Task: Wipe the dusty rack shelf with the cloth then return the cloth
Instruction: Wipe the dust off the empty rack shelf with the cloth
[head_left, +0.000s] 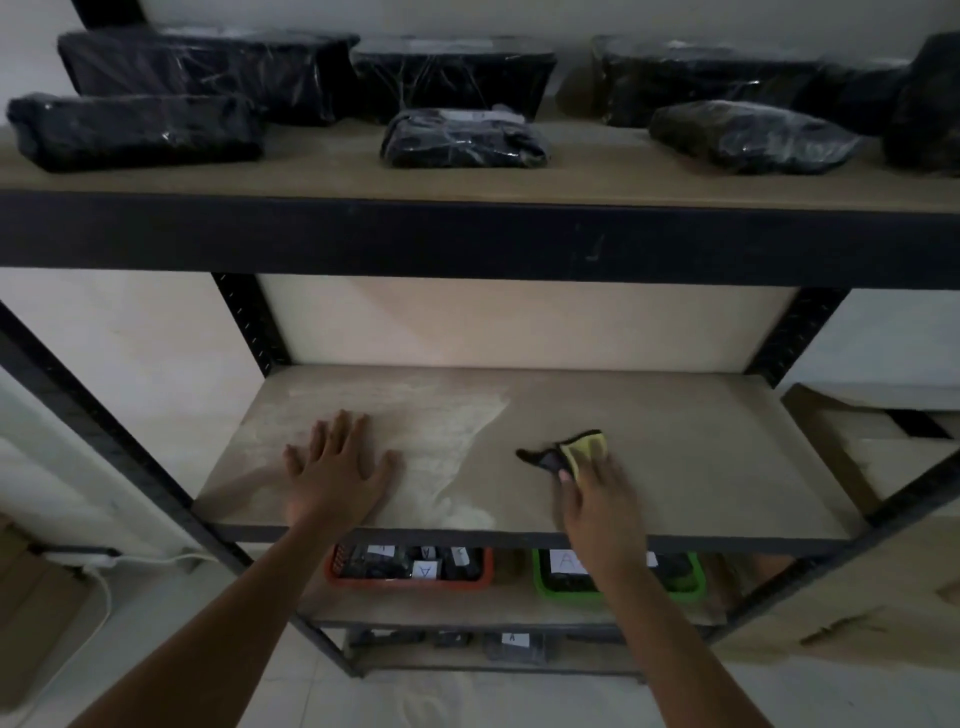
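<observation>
Head view: I press the cloth (576, 451) under my right hand (597, 499) on the shelf (701, 467), whose right half looks clean. Dust (415, 431) remains beside my flat, empty left hand (337, 467); wiping and returning remain.

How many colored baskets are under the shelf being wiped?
2: an orange basket below the left hand, a green basket to its right, partly behind the right arm. Others may be hidden.

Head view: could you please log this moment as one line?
left hand flat on shelf | right hand pressing cloth on shelf | dust left half | right half wiped
</observation>
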